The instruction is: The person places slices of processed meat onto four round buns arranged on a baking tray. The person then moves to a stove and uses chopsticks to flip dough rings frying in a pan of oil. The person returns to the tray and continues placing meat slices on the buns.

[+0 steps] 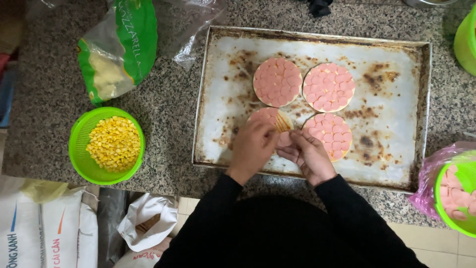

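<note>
At the far left, white sacks (44, 228) stand on the floor below the granite counter (168, 104), with a crumpled white bag (148, 221) beside them. On the counter's left part sits a green basket (79, 144) filled with corn kernels (114, 143); above it lies a green and clear bag of grated cheese (116, 54), tilted and partly open. The centre is taken up by a stained metal tray (386, 109) holding four round bases. The two upper bases (277, 82) and (328, 87) are fully covered with pink sausage slices and lie just beside each other. The lower right base (331, 133) is likewise covered. The lower left base (275, 119) is only partly covered, its bare ridged surface showing at the right edge. The left hand (253, 146) rests curled on this base, fingers bent down onto it; whether it grips anything cannot be told. The right hand (307, 154) is just beside it, touching it at the fingertips, and pinches a sausage slice (285, 140) at the gap between the two lower bases. Both arms wear black sleeves (347, 208). At the far right, a second green basket (458, 198) lined with pink plastic holds more sausage slices, and part of another green vessel (466, 39) shows at the upper corner.
</note>
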